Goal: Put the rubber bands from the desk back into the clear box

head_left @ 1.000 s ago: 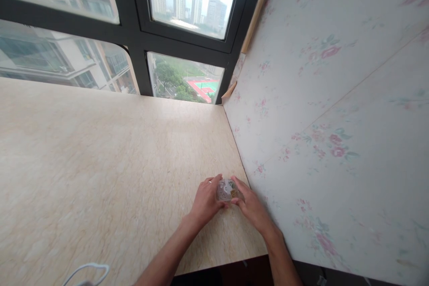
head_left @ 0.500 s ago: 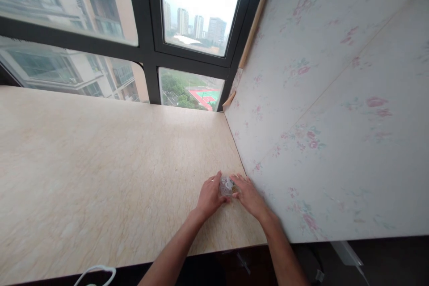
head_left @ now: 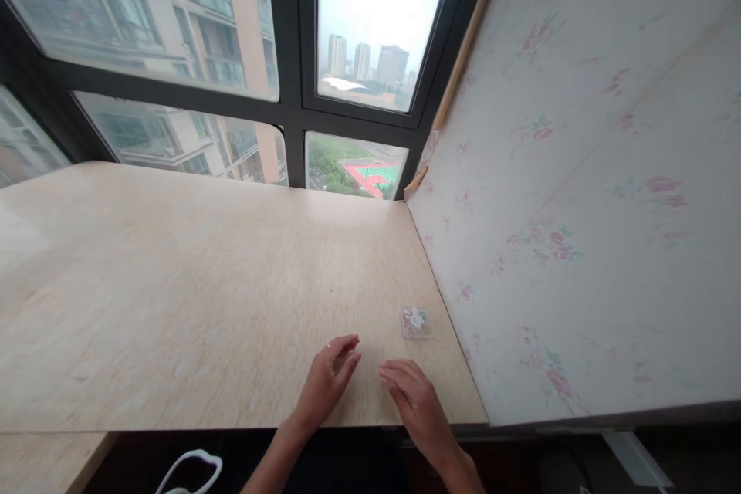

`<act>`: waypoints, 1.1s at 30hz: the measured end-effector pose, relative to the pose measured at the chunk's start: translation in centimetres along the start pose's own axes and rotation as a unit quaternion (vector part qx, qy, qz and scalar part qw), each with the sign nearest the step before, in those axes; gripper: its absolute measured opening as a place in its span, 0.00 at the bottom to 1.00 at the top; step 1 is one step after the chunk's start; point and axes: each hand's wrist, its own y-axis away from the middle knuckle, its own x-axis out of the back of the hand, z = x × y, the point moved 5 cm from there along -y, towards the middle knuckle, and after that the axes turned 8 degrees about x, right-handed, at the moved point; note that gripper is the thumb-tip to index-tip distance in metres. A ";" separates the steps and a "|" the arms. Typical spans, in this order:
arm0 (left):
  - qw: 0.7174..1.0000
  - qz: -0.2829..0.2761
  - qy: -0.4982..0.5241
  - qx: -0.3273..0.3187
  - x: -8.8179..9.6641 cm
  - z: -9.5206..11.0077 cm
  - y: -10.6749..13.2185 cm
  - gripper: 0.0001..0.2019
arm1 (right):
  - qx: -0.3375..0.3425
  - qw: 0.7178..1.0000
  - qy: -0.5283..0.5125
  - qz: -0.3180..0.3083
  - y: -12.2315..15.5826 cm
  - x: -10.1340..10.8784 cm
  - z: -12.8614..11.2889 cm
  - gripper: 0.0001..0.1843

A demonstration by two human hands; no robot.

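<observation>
A small clear plastic box point(head_left: 415, 322) with tiny coloured bits inside lies flat on the beige marbled tabletop point(head_left: 191, 285), close to the floral wall. My left hand point(head_left: 327, 383) rests near the table's front edge, fingers loosely spread, holding nothing. My right hand point(head_left: 412, 396) lies beside it with fingers stretched forward, also empty. Both hands sit a short way in front of the box and do not touch it.
A wall with floral wallpaper point(head_left: 579, 193) rises along the table's right side. A dark-framed window point(head_left: 295, 104) runs along the far edge. A white cord loop point(head_left: 191, 467) hangs below the front edge at the left.
Both hands have let go of the clear box and drawn back toward the front edge. The box now lies alone on the table. The view has shifted slightly.
</observation>
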 end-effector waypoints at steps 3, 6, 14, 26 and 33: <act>0.999 0.048 -0.007 -0.012 3.1 -0.8 1.8 0.12 | -0.010 0.998 -0.064 -0.023 -0.5 -2.7 -1.6 0.15; 0.994 0.104 -0.018 -0.028 5.6 -2.0 3.0 0.11 | -0.035 0.992 -0.115 -0.028 -1.8 -5.1 -1.9 0.15; 0.984 0.174 0.015 -0.017 6.7 -3.7 3.8 0.13 | -0.059 0.992 -0.109 0.001 -3.5 -8.2 -1.0 0.15; 0.981 0.179 0.068 0.022 6.5 -4.6 3.3 0.17 | -0.016 1.000 -0.012 0.000 -3.1 -8.6 -0.3 0.10; 0.979 0.200 0.029 0.011 6.5 -4.4 3.2 0.16 | 0.000 1.000 0.018 -0.009 -3.1 -8.8 -0.4 0.10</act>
